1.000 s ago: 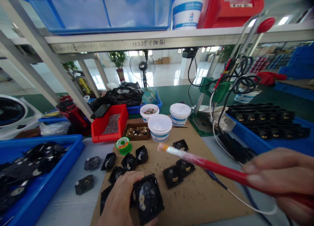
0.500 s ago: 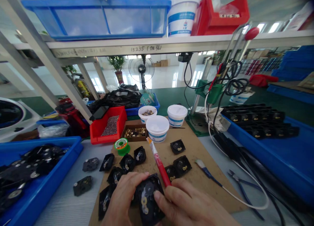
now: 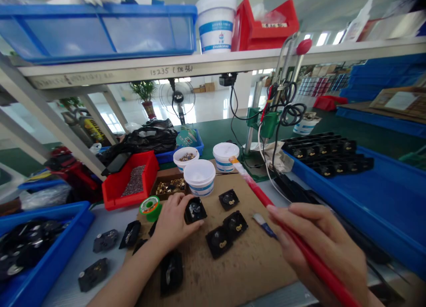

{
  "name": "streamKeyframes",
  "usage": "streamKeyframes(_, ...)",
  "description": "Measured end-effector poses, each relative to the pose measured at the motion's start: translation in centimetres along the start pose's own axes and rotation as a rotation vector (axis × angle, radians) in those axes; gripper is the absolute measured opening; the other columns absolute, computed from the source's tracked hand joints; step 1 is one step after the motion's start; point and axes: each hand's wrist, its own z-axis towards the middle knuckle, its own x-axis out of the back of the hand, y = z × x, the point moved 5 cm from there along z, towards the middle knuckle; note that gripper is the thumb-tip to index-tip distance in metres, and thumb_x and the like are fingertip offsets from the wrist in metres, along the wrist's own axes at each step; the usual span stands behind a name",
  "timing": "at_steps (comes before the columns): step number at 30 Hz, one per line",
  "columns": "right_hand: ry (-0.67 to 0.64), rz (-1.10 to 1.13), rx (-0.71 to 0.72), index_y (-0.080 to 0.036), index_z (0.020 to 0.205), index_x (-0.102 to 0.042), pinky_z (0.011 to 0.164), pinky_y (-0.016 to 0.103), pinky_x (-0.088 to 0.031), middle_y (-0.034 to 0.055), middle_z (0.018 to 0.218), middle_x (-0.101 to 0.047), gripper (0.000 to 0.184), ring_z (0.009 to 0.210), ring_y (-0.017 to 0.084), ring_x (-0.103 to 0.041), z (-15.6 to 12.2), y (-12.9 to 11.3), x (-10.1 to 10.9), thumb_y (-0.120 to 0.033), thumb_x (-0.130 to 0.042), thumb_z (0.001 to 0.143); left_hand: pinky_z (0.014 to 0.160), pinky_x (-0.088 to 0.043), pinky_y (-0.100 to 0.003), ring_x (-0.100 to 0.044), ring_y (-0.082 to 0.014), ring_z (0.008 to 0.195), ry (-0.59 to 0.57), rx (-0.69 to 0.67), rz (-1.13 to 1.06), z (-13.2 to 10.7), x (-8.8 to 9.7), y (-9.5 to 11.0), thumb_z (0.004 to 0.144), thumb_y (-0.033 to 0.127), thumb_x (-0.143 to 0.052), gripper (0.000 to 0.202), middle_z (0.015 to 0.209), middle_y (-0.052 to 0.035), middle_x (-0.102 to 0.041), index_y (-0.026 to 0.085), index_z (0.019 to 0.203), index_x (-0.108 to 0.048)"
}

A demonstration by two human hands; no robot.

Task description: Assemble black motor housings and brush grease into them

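My left hand (image 3: 175,222) reaches over the cardboard, thumb and fingers around a small black plastic housing (image 3: 195,210). My right hand (image 3: 321,242) grips a red-handled paintbrush (image 3: 256,188). Its white-smeared, orange-tipped end points up and away, in front of a white lidded tub (image 3: 225,154); I cannot tell whether they touch. Right of my left hand lie more black housings with brass-coloured parts inside, one nearer (image 3: 218,241), another joined beside it (image 3: 235,224) and one farther back (image 3: 228,199). Another housing (image 3: 171,272) sits below my left forearm, which hides part of the group.
A second brush (image 3: 264,226) lies by my right hand. Behind are a green solder spool (image 3: 150,208), a box of brass parts (image 3: 170,186), an open white tub (image 3: 199,176) and a red bin (image 3: 113,194). Blue trays stand left (image 3: 71,236) and right (image 3: 382,200).
My left hand has gone forward from the housing held near me to another one farther off. My right hand has drawn away rightward with the brush. The view has turned right.
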Motion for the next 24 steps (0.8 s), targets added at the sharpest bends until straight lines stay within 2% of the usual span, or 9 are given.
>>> streamKeyframes(2, 0.061, -0.018, -0.057, -0.026, 0.114, -0.064, 0.075, 0.025, -0.053, 0.0039, 0.102, -0.06, 0.024, 0.085, 0.016, -0.064, -0.2, 1.4, 1.5, -0.02, -0.057, 0.092, 0.093, -0.047, -0.05, -0.056, -0.034, 0.108, -0.065, -0.006, 0.051, 1.2, -1.2, -0.4, 0.076, 0.04, -0.07, 0.05, 0.112, -0.0128, -0.061, 0.018, 0.119, -0.058)
streamKeyframes(5, 0.023, 0.066, -0.131, -0.026, 0.11, -0.065, 0.079, 0.023, -0.052, 0.0026, 0.103, -0.064, 0.02, 0.091, 0.016, -0.065, -0.9, 3.3, 2.5, -0.022, -0.056, 0.093, 0.092, -0.045, -0.049, -0.057, -0.0332, 0.106, -0.15, 0.002, 0.11, 1.4, -2.3, -1.1, 0.076, 0.03, -0.066, 0.047, 0.112, -0.0135, -0.063, 0.017, 0.12, -0.058)
streamKeyframes(9, 0.067, 0.139, -0.372, -0.026, 0.103, -0.067, 0.078, 0.023, -0.054, 0.0024, 0.099, -0.068, 0.015, 0.091, 0.018, -0.066, -2.7, 6.2, 3.3, -0.032, -0.057, 0.093, 0.102, -0.036, -0.057, -0.046, -0.0415, 0.124, -0.242, 0.031, 0.164, 0.5, -2.0, -1.6, 0.072, 0.029, -0.066, 0.057, 0.132, -0.0219, -0.057, 0.01, 0.125, -0.056)
streamKeyframes(12, 0.133, 0.228, -0.585, -0.025, 0.1, -0.068, 0.074, 0.021, -0.054, 0.0017, 0.089, -0.071, 0.019, 0.079, 0.017, -0.068, -4.1, 7.8, 3.5, -0.04, -0.06, 0.092, 0.107, -0.031, -0.06, -0.039, -0.0426, 0.131, -0.303, 0.006, 0.153, -0.5, -1.7, 0.9, 0.076, 0.048, -0.067, 0.07, 0.141, -0.023, -0.05, 0.009, 0.132, -0.052)
streamKeyframes(15, 0.127, 0.36, -0.667, -0.024, 0.101, -0.068, 0.07, 0.02, -0.056, 0.0025, 0.086, -0.072, 0.021, 0.076, 0.017, -0.07, -4.6, 8.3, 2.7, -0.042, -0.062, 0.091, 0.107, -0.034, -0.055, -0.048, -0.037, 0.123, -0.392, -0.072, 0.104, -1.6, -2.6, 5.0, 0.067, 0.064, -0.071, 0.073, 0.13, -0.0147, -0.06, 0.018, 0.123, -0.059)
streamKeyframes(17, 0.111, 0.431, -0.661, -0.023, 0.1, -0.069, 0.067, 0.019, -0.057, 0.0036, 0.089, -0.071, 0.021, 0.076, 0.018, -0.071, -4.5, 8.2, 2.1, -0.041, -0.064, 0.089, 0.106, -0.037, -0.055, -0.052, -0.0359, 0.118, -0.438, -0.093, 0.096, -2.3, -3.2, 6.7, 0.069, 0.052, -0.074, 0.061, 0.122, -0.0137, -0.064, 0.018, 0.118, -0.062)
streamKeyframes(19, 0.098, 0.475, -0.662, -0.022, 0.098, -0.07, 0.067, 0.018, -0.058, 0.0047, 0.091, -0.071, 0.022, 0.077, 0.018, -0.072, -4.4, 8.4, 1.6, -0.041, -0.066, 0.088, 0.107, -0.037, -0.055, -0.053, -0.0353, 0.12, -0.475, -0.101, 0.1, -2.7, -3.4, 7.3, 0.074, 0.03, -0.068, 0.048, 0.124, -0.0143, -0.064, 0.018, 0.12, -0.062)
streamKeyframes(22, 0.089, 0.56, -0.734, -0.019, 0.099, -0.07, 0.07, 0.022, -0.06, 0.0072, 0.089, -0.071, 0.027, 0.079, 0.021, -0.072, -4.5, 9.3, 0.8, -0.043, -0.066, 0.087, 0.111, -0.035, -0.056, -0.044, -0.033, 0.135, -0.555, -0.114, 0.108, -3.3, -2.8, 6.6, 0.068, 0.005, -0.056, 0.069, 0.145, -0.0109, -0.052, 0.029, 0.133, -0.056)
streamKeyframes(24, 0.114, 0.644, -0.781, -0.018, 0.1, -0.07, 0.068, 0.025, -0.061, 0.0089, 0.089, -0.072, 0.031, 0.079, 0.023, -0.072, -4.2, 10.2, 0.1, -0.045, -0.067, 0.085, 0.112, -0.033, -0.058, -0.036, -0.0339, 0.141, -0.62, -0.077, 0.105, -3.8, -2.6, 5.6, 0.063, 0.003, -0.055, 0.084, 0.154, -0.0104, -0.039, 0.031, 0.142, -0.047)
